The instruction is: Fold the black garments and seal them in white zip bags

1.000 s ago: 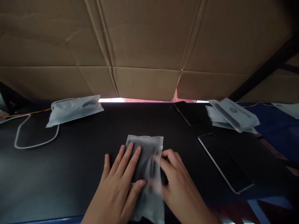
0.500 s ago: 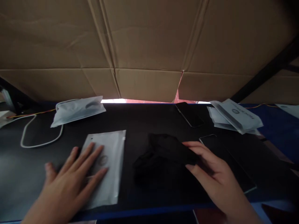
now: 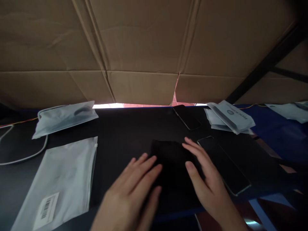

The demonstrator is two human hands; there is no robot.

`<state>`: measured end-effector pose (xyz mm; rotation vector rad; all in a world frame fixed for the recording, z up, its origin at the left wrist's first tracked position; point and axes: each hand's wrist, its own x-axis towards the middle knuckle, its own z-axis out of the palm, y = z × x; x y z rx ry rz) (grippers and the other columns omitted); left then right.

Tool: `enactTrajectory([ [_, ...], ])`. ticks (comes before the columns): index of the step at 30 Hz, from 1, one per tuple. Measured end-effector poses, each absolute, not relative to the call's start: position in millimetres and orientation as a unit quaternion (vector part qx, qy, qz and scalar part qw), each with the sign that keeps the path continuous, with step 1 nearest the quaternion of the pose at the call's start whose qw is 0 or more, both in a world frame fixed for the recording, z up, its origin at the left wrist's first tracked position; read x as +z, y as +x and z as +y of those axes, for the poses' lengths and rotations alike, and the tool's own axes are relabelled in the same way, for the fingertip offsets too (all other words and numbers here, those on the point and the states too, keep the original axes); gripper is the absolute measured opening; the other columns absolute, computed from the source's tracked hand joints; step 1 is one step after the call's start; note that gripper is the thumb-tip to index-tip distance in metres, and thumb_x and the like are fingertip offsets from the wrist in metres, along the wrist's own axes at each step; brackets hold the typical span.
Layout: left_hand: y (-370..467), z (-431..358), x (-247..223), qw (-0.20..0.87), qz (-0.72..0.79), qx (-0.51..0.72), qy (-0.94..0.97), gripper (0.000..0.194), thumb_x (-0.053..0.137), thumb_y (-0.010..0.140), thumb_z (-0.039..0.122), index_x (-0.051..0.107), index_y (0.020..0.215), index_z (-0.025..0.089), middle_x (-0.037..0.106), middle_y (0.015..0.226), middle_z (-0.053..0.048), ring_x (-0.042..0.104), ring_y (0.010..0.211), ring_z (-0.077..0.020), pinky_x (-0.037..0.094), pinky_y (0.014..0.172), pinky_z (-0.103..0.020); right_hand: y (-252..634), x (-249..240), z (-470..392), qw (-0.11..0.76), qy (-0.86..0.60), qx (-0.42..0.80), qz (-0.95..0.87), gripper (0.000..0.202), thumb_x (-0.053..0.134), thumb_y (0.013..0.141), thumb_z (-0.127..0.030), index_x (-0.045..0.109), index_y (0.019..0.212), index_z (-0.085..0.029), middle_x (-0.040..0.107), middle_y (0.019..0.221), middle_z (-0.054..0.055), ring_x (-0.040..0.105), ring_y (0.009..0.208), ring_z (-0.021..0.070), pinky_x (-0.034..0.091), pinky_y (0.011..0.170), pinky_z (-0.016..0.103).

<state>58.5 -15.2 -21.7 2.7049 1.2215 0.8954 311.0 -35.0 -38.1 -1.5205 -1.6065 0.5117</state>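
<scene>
From the head view, I see my left hand (image 3: 134,189) and right hand (image 3: 204,179) both open, flat on the black case (image 3: 172,160) at the mat's (image 3: 125,131) middle. It looks soft, light, floppy; I'd pinch its edges. A phone (image 3: 223,163) lies just beside it.

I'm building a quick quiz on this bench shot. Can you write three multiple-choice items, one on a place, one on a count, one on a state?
1. Where does the barcoded bag lie?
A. left of both hands
B. between the phones
C. on the cardboard

2. How many phones lie on the mat?
A. none
B. two
C. five

3. How are the hands?
A. clenched fists
B. lifted off
C. flat on the black item

A: the barcoded bag lies left of the left hand.
B: one phone lies at the back and another phone beside the right hand.
C: both palms press the black item.
</scene>
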Motion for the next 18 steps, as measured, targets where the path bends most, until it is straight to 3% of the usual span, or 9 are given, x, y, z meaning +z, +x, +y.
enactTrajectory([
  [3,95,-13,-32,0.041,0.38,0.263,0.886,0.048,0.066,0.103,0.027,0.058,0.149,0.018,0.073,0.149,-0.012,0.071,0.137,-0.0353,0.064,0.11,-0.059,308,-52,-38,0.369,-0.614,0.214,-0.664,0.045,0.053,0.114,-0.035,0.054,0.158,-0.044,0.057,0.167,0.002,0.052,0.156,0.028,0.047,0.128,0.06],
  [5,103,-9,-39,0.065,0.392,0.263,0.879,0.043,0.071,0.099,0.021,0.062,0.141,0.018,0.076,0.14,-0.013,0.073,0.131,-0.0373,0.063,0.109,-0.063,308,-58,-40,0.371,-0.615,0.207,-0.664,0.04,0.055,0.113,-0.035,0.06,0.152,-0.042,0.061,0.163,0.003,0.057,0.152,0.0286,0.05,0.125,0.058],
  [8,97,-2,-40,0.105,0.412,0.268,0.865,0.025,0.073,0.095,0.011,0.065,0.116,0.023,0.077,0.116,-0.007,0.077,0.107,-0.0306,0.07,0.089,-0.05,312,-58,-41,0.411,-0.617,0.195,-0.642,0.024,0.062,0.11,-0.039,0.072,0.131,-0.037,0.07,0.148,0.004,0.068,0.137,0.0287,0.058,0.117,0.054],
  [11,87,1,-27,0.155,0.439,0.285,0.838,0.019,0.068,0.101,0.015,0.055,0.091,0.025,0.066,0.093,-0.001,0.069,0.08,-0.021,0.061,0.066,-0.034,317,-54,-40,0.434,-0.618,0.217,-0.619,0.024,0.065,0.109,-0.041,0.07,0.132,-0.037,0.071,0.142,0.005,0.07,0.134,0.0282,0.062,0.111,0.05],
  [13,84,-1,-17,0.171,0.446,0.308,0.823,0.016,0.064,0.105,0.018,0.054,0.094,0.025,0.064,0.093,-0.001,0.066,0.082,-0.0202,0.059,0.07,-0.033,318,-52,-39,0.428,-0.616,0.24,-0.616,0.03,0.062,0.11,-0.04,0.066,0.14,-0.039,0.068,0.147,0.005,0.066,0.139,0.0277,0.06,0.113,0.051],
  [15,89,-6,-11,0.149,0.436,0.319,0.828,0.012,0.067,0.104,0.024,0.059,0.112,0.025,0.067,0.105,-0.005,0.067,0.092,-0.0236,0.06,0.077,-0.038,319,-53,-39,0.436,-0.61,0.253,-0.611,0.031,0.056,0.113,-0.038,0.067,0.142,-0.041,0.068,0.148,0.004,0.064,0.141,0.0264,0.056,0.118,0.052],
  [18,109,-16,-10,0.091,0.429,0.29,0.851,0.045,0.081,0.093,0.052,0.063,0.123,0.023,0.071,0.107,-0.009,0.067,0.089,-0.0311,0.058,0.072,-0.046,320,-56,-40,0.486,-0.602,0.273,-0.572,0.03,0.051,0.115,-0.035,0.07,0.138,-0.039,0.07,0.144,0.004,0.07,0.133,0.0234,0.058,0.116,0.048],
])
